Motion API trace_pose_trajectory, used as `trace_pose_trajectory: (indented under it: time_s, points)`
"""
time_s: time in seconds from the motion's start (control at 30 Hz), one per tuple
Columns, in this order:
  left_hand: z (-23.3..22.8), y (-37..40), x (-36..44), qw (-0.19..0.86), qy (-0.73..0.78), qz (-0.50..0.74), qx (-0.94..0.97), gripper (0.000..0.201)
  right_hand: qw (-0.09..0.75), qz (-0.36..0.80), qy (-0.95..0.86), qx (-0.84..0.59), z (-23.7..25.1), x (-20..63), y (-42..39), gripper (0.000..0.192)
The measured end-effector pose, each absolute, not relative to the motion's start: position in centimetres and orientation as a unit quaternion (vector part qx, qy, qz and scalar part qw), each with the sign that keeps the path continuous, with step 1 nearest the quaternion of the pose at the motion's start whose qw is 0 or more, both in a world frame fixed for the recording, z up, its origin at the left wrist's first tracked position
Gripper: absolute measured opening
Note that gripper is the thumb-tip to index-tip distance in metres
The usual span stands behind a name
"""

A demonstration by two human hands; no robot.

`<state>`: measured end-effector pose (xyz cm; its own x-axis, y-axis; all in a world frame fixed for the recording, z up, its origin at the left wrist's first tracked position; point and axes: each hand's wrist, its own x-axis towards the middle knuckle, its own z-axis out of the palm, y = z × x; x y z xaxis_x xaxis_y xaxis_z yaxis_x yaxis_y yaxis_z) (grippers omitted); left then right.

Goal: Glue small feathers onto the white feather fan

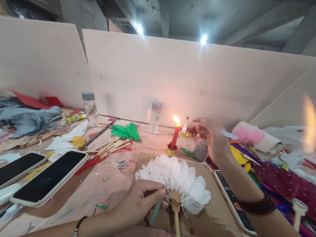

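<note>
Feather fan flat on cardboard, mid-worktop; stick axis points toward viewer, feathers away. Left hand pinches its base; right hand grips glitter bottle. Candle close behind; phones flank.

— What are we wearing on our arms?
— Both bare of sleeves. Our left hand has a thin dark cord bracelet with small beads; our right hand, a band of dark round beads.
</note>
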<state>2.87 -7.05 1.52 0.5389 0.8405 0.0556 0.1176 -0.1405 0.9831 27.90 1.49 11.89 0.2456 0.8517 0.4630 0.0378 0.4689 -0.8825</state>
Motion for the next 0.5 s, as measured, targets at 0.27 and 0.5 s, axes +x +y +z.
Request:
trace_pose_trajectory:
  time_s: [0.27,0.5]
  points:
    - [0.9,-7.0,2.9,0.556,0.368,0.326,0.671,0.055,0.665,0.241,-0.555,-0.437,9.5,28.0,4.9,0.027]
    - [0.9,-7.1,2.8,0.574,0.382,0.307,0.657,0.06,0.645,0.235,-0.578,-0.441,9.1,27.6,4.7,0.021]
